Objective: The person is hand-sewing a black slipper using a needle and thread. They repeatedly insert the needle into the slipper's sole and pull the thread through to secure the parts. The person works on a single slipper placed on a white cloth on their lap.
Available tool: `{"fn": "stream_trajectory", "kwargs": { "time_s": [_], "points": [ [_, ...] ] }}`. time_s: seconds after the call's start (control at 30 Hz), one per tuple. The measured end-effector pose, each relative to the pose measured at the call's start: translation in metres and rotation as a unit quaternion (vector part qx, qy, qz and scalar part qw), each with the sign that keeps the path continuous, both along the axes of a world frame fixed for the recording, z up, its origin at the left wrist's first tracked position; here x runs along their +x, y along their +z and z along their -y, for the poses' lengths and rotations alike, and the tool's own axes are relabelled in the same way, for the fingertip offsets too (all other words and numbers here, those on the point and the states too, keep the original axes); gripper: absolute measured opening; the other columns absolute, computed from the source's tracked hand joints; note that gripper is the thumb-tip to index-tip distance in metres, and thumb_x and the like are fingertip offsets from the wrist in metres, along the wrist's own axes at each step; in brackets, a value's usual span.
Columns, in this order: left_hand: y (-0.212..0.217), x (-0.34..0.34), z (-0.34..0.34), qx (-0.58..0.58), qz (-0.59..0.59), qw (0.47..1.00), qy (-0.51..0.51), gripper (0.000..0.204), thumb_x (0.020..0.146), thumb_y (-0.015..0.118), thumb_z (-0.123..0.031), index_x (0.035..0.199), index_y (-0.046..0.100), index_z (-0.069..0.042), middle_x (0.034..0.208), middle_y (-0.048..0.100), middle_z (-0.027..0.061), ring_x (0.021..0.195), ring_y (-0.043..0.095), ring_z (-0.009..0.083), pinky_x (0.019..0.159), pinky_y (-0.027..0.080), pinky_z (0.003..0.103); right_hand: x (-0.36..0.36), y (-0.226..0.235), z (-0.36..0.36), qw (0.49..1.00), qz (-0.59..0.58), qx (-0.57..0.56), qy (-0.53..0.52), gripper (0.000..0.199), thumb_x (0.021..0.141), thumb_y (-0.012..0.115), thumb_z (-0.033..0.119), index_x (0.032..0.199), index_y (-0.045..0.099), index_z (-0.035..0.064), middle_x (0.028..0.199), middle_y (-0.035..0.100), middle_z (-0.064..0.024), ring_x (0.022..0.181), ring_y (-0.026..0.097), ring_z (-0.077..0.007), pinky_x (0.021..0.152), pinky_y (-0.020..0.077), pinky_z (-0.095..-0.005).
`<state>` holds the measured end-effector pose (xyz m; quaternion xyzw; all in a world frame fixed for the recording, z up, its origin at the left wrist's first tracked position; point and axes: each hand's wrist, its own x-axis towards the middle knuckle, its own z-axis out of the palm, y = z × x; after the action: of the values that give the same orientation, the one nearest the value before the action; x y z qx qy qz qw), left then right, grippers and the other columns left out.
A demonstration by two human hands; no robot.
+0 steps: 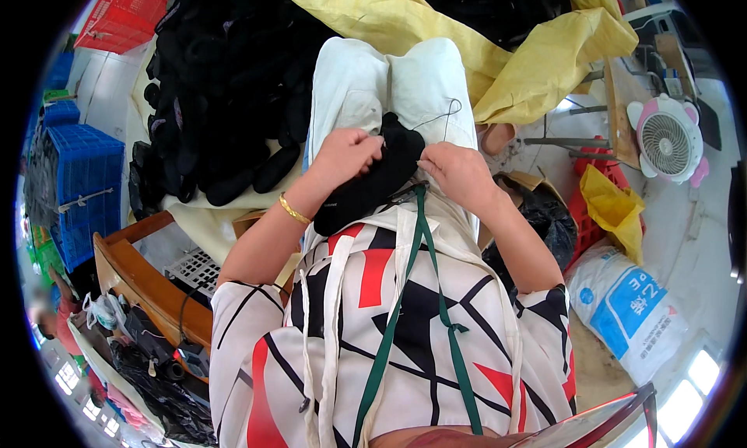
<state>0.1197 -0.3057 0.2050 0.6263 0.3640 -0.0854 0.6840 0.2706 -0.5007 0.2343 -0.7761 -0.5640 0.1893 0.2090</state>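
Observation:
Across my lap lies a soft black fabric piece [402, 151], shaped like a sock or slipper. My left hand [348, 152] is closed, its thumb and fingers pinching the upper left edge of this piece. At the right edge, my right hand [459, 172] is also closed, thumb and fingertips pressed together. A thin dark thread [450, 112] loops over my knee from the black piece to the right hand, which holds it. Whether a needle sits between those fingertips is too small to tell.
A big heap of similar black pieces [226, 82] lies ahead on the left, beside yellow sheeting [405, 20]. Blue crates [89, 183] and a wooden drawer [148, 281] stand left. To the right are a small fan [668, 139], a white sack [626, 308] and a black bag [545, 218].

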Motion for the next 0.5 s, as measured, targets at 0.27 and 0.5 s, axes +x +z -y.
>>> {"fn": "stream_trajectory", "kwargs": {
  "time_s": [0.27,0.5],
  "points": [
    [-0.006,0.001,0.022,0.165,0.093,0.975,-0.120,0.032,0.082,0.075,-0.026,0.081,0.062,0.004,0.069,0.058,0.0168,0.061,0.052,0.0274,0.060,0.044,0.037,0.017,0.000,0.031,0.977,-0.182,-0.040,-0.103,0.015,0.093,0.062,0.017,0.091,0.063,0.0025,0.074,0.065,-0.0110,0.064,0.064,-0.0250,0.063,0.0518,-0.0361],
    [0.050,0.001,0.013,0.436,0.172,0.848,-0.248,0.009,0.083,0.064,-0.010,0.086,0.059,-0.003,0.080,0.055,0.0129,0.078,0.058,0.0347,0.064,0.048,0.044,0.037,0.009,0.035,0.897,-0.340,0.129,-0.250,0.013,0.095,0.060,0.014,0.101,0.061,0.0021,0.073,0.061,-0.0056,0.065,0.060,-0.0151,0.063,0.0497,-0.0303]
  ]
}}
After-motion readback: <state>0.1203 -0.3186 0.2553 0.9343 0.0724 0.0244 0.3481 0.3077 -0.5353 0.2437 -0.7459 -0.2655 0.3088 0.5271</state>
